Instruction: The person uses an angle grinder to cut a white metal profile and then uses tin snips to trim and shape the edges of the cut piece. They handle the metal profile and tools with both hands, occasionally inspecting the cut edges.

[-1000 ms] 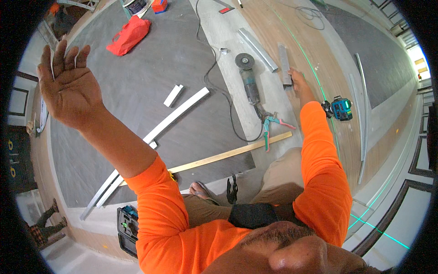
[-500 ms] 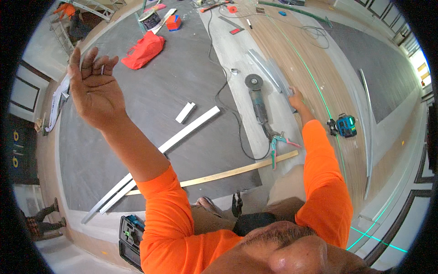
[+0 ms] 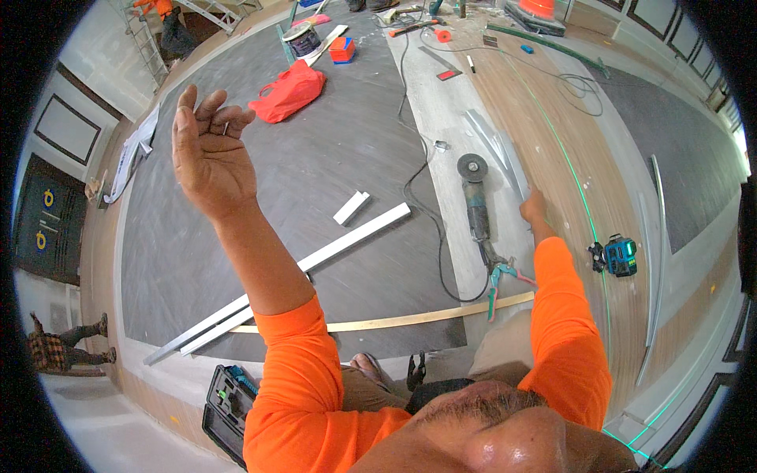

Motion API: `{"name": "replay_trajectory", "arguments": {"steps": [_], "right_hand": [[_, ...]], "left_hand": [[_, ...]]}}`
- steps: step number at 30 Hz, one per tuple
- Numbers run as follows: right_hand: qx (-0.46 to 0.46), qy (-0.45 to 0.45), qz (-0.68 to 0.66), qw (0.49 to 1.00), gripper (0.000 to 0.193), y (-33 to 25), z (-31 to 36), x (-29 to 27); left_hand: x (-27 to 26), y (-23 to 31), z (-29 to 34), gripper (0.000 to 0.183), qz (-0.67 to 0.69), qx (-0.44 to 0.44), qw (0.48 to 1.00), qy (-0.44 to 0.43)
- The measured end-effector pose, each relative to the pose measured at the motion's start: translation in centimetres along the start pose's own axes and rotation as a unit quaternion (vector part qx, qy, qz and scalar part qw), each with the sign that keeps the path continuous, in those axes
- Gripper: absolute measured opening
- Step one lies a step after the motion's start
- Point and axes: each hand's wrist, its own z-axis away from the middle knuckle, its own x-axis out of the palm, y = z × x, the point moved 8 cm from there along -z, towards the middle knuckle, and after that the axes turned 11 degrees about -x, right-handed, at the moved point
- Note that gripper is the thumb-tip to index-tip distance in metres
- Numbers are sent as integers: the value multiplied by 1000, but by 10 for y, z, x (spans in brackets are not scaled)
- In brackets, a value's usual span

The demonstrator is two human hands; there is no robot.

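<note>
Beside the grinder [image 3: 475, 205], metal channel [image 3: 514, 167], long axis pointing away-left, near end held by right hand [image 3: 535, 206], left hand [image 3: 215, 164] empty

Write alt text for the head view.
The right grip, a bare hand, is on the near end of a grey metal channel, with an angle grinder and a lit laser level nearby on the floor; the left grip is raised and empty.

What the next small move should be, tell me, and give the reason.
Probably bring the left hand down to help steady the grey metal channel: that hand is raised and empty, while the right hand alone is at the channel's near end.
</note>
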Motion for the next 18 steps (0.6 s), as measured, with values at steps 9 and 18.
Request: {"name": "replay_trajectory", "arguments": {"steps": [9,18], "right_hand": [[51,-78,82,992,62,-2,16,2],[-8,-181,113,977,45,-13,26,29]], "left_hand": [[20,-2,2,38,12,24,998,52],[13,6,1,47,-42,13,998,49]]}}
